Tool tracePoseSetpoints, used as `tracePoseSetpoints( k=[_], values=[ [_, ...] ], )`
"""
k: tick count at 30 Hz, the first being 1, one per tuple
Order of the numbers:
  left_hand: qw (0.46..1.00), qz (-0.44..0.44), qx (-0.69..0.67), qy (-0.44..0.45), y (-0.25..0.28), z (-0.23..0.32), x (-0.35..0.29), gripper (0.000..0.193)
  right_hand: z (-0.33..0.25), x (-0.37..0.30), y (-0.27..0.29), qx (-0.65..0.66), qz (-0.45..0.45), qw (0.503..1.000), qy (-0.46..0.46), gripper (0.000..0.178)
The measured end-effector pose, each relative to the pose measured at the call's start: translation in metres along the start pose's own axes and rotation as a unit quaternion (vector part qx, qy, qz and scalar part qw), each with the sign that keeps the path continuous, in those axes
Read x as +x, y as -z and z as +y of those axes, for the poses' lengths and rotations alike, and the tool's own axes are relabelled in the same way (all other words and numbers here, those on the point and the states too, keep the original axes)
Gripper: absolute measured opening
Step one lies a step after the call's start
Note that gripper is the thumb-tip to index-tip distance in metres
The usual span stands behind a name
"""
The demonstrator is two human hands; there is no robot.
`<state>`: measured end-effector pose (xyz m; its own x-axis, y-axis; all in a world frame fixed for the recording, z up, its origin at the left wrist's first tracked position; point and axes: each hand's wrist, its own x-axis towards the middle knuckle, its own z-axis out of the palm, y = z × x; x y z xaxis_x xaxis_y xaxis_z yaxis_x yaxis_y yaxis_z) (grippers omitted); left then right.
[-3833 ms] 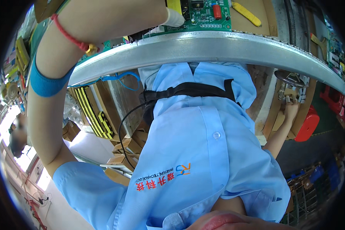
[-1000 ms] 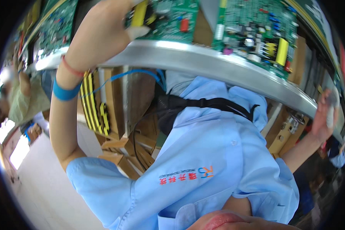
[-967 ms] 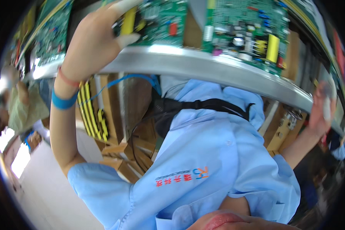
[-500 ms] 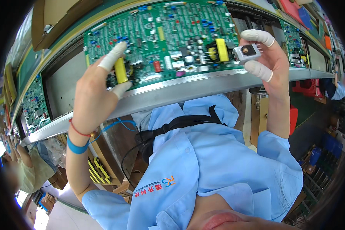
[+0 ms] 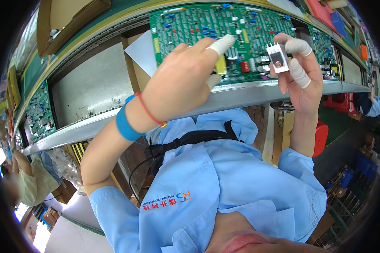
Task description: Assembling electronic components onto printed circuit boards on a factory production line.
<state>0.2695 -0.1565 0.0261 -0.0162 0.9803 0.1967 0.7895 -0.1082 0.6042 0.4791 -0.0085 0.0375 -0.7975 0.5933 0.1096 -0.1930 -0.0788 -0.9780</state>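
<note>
My left hand (image 5: 179, 78), with white finger cots on thumb and forefinger, reaches over the front of a green circuit board (image 5: 190, 25). Its thumb and forefinger close about a yellow transformer (image 5: 221, 66) near the board's front edge; their contact is partly hidden. My right hand (image 5: 302, 74), also wearing finger cots, pinches a small silver heat sink (image 5: 284, 63) with a black transistor (image 5: 276, 59) screwed to it. The heat sink is raised above the board's right part, pins pointing up in the picture. Blue, red and white components crowd the board.
The board lies on a conveyor with a metal front rail (image 5: 240, 90). A white sheet (image 5: 142, 52) sticks out at its left edge. More circuit boards stand at the left (image 5: 40, 109) and right (image 5: 321, 46). Behind the line, an open cardboard box (image 5: 67, 21) rests at the far left.
The board has slid right along the rail with my left hand, uncovering the white sheet. My right hand has turned the heat sink so its pins point up instead of right.
</note>
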Motion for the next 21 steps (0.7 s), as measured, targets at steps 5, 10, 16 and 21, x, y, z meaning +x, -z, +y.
tracePoseSetpoints(
  k=[5,10,16,21],
  values=[
    [1.000,0.001,-0.001,-0.019,-0.013,0.007,0.016,0.066,0.002,0.002,0.006,0.048,-0.070,0.996,0.015,0.041],
    [0.998,0.063,0.011,-0.005,0.017,0.007,0.006,0.062,-0.002,0.007,-0.007,-0.090,-0.083,0.990,0.065,0.039],
    [0.971,0.186,-0.108,0.107,0.046,-0.034,-0.040,0.055,-0.006,0.015,-0.043,-0.339,-0.105,0.932,0.074,0.031],
    [0.957,0.212,-0.118,0.161,0.038,-0.049,-0.084,0.060,0.007,0.025,-0.053,-0.521,-0.140,0.828,0.152,0.032]
  ],
)
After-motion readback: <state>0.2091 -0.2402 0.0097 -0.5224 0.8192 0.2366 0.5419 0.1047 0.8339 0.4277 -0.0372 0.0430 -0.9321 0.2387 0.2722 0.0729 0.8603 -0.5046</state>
